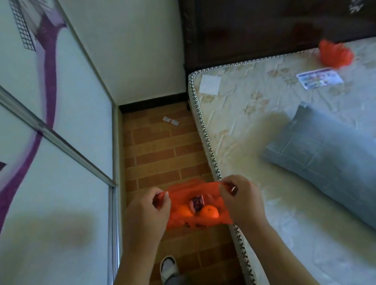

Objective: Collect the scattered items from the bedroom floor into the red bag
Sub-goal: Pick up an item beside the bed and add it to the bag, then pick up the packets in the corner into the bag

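Left hand [147, 210] and right hand [238, 194] each pinch the red bag [195, 225] at its rim, stretched open over the floor [157, 157]. Oranges [208, 212] inside; next, probably the white packet [170, 121] ahead.

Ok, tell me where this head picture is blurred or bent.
Head view: the headboard at top right is smeared and dark; the wardrobe door rails bow from the wide lens; the red bag between left hand and right hand is fairly sharp; the pillow's far end blurs.
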Motion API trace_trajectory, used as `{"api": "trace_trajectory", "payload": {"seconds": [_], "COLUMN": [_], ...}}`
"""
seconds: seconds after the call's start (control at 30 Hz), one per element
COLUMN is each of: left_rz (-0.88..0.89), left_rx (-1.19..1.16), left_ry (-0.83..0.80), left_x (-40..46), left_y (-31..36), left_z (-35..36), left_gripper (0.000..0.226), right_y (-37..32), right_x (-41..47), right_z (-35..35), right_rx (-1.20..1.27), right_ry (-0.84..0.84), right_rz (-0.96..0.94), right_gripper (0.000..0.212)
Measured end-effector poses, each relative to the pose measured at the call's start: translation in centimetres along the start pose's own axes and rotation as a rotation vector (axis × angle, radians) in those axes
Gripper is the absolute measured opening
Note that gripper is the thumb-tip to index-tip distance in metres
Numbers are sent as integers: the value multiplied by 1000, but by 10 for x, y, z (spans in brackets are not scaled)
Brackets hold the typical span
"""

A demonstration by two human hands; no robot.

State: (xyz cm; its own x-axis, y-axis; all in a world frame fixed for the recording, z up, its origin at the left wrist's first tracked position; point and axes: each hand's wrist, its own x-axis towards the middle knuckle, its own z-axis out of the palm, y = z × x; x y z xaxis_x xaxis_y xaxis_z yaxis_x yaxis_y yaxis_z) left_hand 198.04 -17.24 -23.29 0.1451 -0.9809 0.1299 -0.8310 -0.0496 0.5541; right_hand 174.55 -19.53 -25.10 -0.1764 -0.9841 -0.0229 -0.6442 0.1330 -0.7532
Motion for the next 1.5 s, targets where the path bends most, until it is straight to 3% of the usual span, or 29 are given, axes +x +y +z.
{"api": "trace_trajectory", "payload": {"seconds": [0.23, 0.5, 1.0, 1.5], "left_rz": [73, 132, 215, 96], "left_rx": [-39, -161, -275, -306], "left_ry": [143, 230, 258, 276], "left_x": [7, 71, 198, 307], "left_y": [49, 69, 35, 5], "left_z": [-72, -125, -179, -164], "left_gripper": [8, 6, 7, 3], "right_y": [-65, -134, -230, -264], "right_x": [0, 37, 118, 263], "right_z": [-79, -123, -79, -34], "right_rx": [20, 65, 76, 147], "right_ry": [95, 238, 325, 282], "right_rz": [-111, -133, -122, -156], "right_gripper": [8, 16, 16, 15]}}
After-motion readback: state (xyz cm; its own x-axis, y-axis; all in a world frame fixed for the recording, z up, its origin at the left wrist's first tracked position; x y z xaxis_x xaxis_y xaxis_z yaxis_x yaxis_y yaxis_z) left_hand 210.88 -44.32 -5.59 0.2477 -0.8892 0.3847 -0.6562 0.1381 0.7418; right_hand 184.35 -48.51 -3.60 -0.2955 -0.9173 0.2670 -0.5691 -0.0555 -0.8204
